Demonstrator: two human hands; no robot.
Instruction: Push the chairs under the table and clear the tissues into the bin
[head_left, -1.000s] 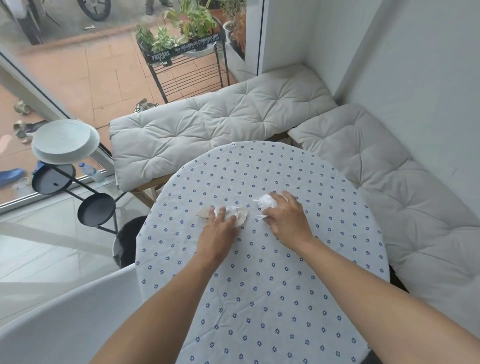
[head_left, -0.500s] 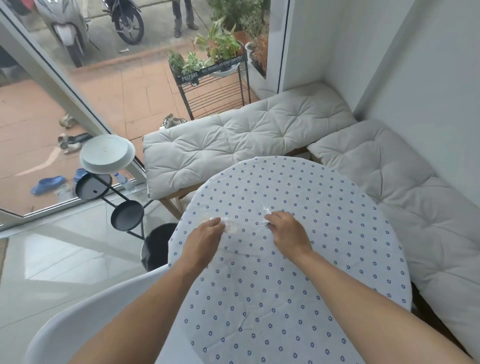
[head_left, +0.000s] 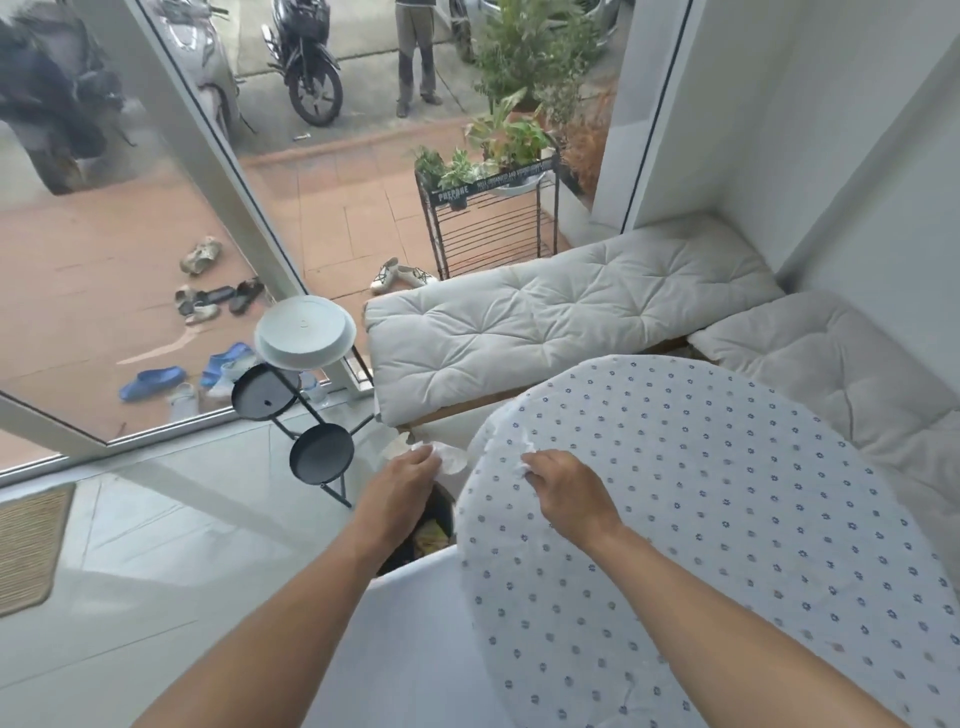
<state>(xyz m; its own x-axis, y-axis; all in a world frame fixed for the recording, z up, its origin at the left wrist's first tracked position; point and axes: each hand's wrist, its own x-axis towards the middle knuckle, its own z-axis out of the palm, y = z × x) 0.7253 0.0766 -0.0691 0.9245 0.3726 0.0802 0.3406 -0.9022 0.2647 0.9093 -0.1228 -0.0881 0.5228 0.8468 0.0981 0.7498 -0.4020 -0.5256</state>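
Note:
My left hand (head_left: 402, 486) grips a crumpled white tissue (head_left: 451, 458) and hangs off the table's left edge, right above the dark bin (head_left: 423, 535) on the floor. My right hand (head_left: 563, 486) sits over the left rim of the round table (head_left: 727, 519) with its dotted cloth, closed on a second white tissue (head_left: 524, 449) that pokes out past the fingers. A white chair (head_left: 415, 644) curves below the bin, close to the table, partly hidden by my arms.
A black three-tier stand (head_left: 306, 410) with a white dish on top stands left of the bin. Cushioned benches (head_left: 545, 322) wrap the far and right sides of the table. Glass panels close off the patio at left. A woven mat (head_left: 28, 545) lies at the left edge.
Both hands lifted the tissues off the table's middle and moved left. The left hand now hangs past the table edge over the bin; the view swung left.

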